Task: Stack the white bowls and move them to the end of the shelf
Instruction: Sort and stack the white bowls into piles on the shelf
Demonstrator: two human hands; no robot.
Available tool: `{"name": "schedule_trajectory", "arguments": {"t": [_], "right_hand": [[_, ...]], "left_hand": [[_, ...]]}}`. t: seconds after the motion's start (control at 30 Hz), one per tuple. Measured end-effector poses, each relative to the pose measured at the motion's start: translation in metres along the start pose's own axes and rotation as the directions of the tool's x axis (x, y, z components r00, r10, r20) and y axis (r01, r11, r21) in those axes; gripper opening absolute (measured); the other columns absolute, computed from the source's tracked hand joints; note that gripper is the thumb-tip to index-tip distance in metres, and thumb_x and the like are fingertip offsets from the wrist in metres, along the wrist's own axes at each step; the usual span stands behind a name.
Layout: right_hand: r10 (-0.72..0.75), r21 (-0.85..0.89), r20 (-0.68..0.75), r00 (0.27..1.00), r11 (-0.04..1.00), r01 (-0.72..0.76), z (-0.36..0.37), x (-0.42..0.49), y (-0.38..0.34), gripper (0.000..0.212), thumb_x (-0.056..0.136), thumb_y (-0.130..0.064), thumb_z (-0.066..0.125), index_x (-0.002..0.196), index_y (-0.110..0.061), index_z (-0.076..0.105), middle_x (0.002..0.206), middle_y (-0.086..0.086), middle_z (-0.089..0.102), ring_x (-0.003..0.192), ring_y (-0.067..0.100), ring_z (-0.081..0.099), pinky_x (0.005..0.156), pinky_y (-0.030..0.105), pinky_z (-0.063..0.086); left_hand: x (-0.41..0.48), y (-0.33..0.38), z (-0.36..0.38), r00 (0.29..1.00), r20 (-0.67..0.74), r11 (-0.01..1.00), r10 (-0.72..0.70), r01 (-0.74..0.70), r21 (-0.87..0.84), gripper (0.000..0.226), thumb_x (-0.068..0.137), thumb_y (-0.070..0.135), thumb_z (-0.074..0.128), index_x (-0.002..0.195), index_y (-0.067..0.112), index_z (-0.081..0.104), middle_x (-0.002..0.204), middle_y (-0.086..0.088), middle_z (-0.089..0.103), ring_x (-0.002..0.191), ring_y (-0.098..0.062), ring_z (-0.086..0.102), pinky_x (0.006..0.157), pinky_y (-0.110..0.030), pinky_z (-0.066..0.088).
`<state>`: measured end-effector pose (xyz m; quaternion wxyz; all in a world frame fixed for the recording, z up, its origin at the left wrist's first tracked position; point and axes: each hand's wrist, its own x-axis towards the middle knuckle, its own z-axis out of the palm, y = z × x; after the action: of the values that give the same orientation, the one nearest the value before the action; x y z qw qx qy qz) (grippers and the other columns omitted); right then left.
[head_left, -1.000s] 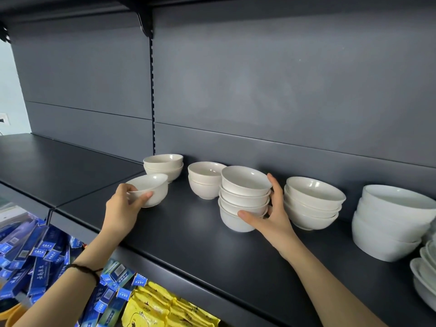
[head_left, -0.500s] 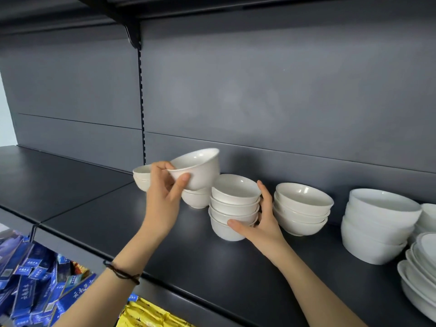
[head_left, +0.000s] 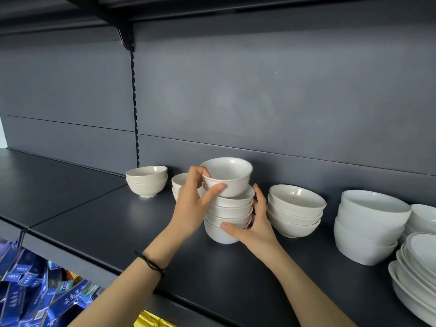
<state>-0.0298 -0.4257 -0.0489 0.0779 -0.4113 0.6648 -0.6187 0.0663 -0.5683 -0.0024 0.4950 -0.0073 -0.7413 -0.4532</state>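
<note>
Head view: nearest, the right hand (head_left: 254, 227) cups the stack (head_left: 227, 217) from 3 o'clock, mid-shelf (head_left: 118, 220). The left hand (head_left: 191, 208) grips the bowl (head_left: 227, 178) at the stack's top from 9 o'clock. Level the rim, centre it, then release. The bowl's mouth faces up, its axis near vertical and tipped slightly toward the viewer.
</note>
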Motion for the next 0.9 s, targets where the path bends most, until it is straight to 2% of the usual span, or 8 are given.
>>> {"name": "schedule_trajectory", "arguments": {"t": [0.07,0.17,0.33,0.43,0.53,0.63,0.77,0.9], "right_hand": [[-0.004,-0.008,-0.003,1.000,1.000,0.004,0.001,0.000,-0.001,0.119,0.058,-0.040,0.088,0.145,-0.054,0.008,0.143,-0.032,0.034,0.136,0.002,0.040,0.109,0.031,0.043],[-0.012,-0.015,-0.012,1.000,1.000,0.011,0.001,0.001,-0.001,0.121,0.055,-0.044,0.088,0.148,-0.050,0.010,0.149,-0.023,0.036,0.135,0.003,0.043,0.109,0.038,0.045],[-0.032,-0.023,-0.025,0.999,0.999,0.031,0.001,0.000,0.000,0.113,0.059,-0.035,0.088,0.135,-0.067,0.011,0.144,-0.034,0.036,0.132,-0.005,0.043,0.108,0.030,0.045],[-0.047,-0.024,-0.058,0.997,0.999,0.046,0.004,-0.002,-0.002,0.122,0.056,-0.031,0.090,0.127,-0.077,0.001,0.144,-0.038,0.028,0.134,-0.010,0.036,0.107,0.026,0.042],[-0.078,-0.060,-0.069,0.995,0.995,0.073,0.010,-0.006,-0.003,0.131,0.051,-0.030,0.092,0.125,-0.079,-0.003,0.151,-0.033,0.017,0.137,-0.012,0.028,0.105,0.020,0.039],[-0.109,-0.100,-0.090,0.990,0.990,0.100,0.013,-0.006,-0.003,0.134,0.051,-0.024,0.095,0.128,-0.076,-0.002,0.150,-0.033,0.016,0.134,-0.019,0.025,0.099,0.009,0.038],[-0.130,-0.122,-0.118,0.984,0.986,0.115,0.011,-0.004,-0.003,0.132,0.055,-0.013,0.093,0.139,-0.062,0.004,0.140,-0.040,0.023,0.125,-0.026,0.028,0.086,-0.004,0.037],[-0.137,-0.169,-0.185,0.973,0.980,0.106,0.006,0.002,0.002,0.129,0.059,-0.012,0.091,0.149,-0.050,0.008,0.135,-0.048,0.023,0.127,-0.021,0.030,0.089,-0.001,0.038]], "left_hand": [[-0.002,-0.002,0.002,1.000,0.014,0.999,-0.013,0.012,0.043,0.030,0.076,0.050,0.066,0.092,0.036,0.044,0.088,0.022,0.054,0.087,-0.009,0.053,0.076,-0.015,0.041],[-0.003,-0.003,0.004,0.999,0.018,0.999,-0.034,0.033,0.043,0.031,0.079,0.044,0.070,0.094,0.030,0.046,0.089,0.017,0.056,0.088,-0.009,0.055,0.074,-0.013,0.041],[-0.006,0.000,0.005,0.995,0.045,0.996,-0.086,0.086,0.006,0.029,0.084,0.024,0.075,0.095,0.024,0.048,0.085,0.030,0.055,0.084,0.001,0.052,0.074,-0.011,0.040],[-0.010,0.003,0.008,0.990,0.086,0.993,-0.113,0.116,-0.031,0.030,0.083,0.023,0.076,0.097,0.021,0.049,0.086,0.029,0.052,0.083,0.005,0.051,0.073,-0.008,0.039],[-0.014,0.001,0.011,0.983,0.124,0.985,-0.136,0.148,-0.092,0.032,0.086,0.016,0.073,0.104,0.021,0.047,0.107,0.028,0.053,0.108,0.007,0.050,0.085,-0.008,0.039],[-0.017,-0.002,0.013,0.988,0.117,0.987,-0.105,0.118,-0.112,0.035,0.086,0.019,0.073,0.108,0.023,0.046,0.118,0.035,0.049,0.131,-0.003,0.040,0.100,-0.016,0.037],[-0.013,-0.005,0.018,0.991,0.097,0.984,-0.090,0.103,-0.145,0.039,0.081,0.028,0.072,0.106,0.023,0.043,0.128,0.005,0.049,0.121,-0.011,0.048,0.095,-0.021,0.041],[-0.007,-0.013,0.033,0.993,0.089,0.987,-0.081,0.092,-0.130,0.038,0.081,0.027,0.072,0.105,0.028,0.043,0.126,0.015,0.047,0.116,-0.004,0.048,0.099,-0.030,0.044]]}}
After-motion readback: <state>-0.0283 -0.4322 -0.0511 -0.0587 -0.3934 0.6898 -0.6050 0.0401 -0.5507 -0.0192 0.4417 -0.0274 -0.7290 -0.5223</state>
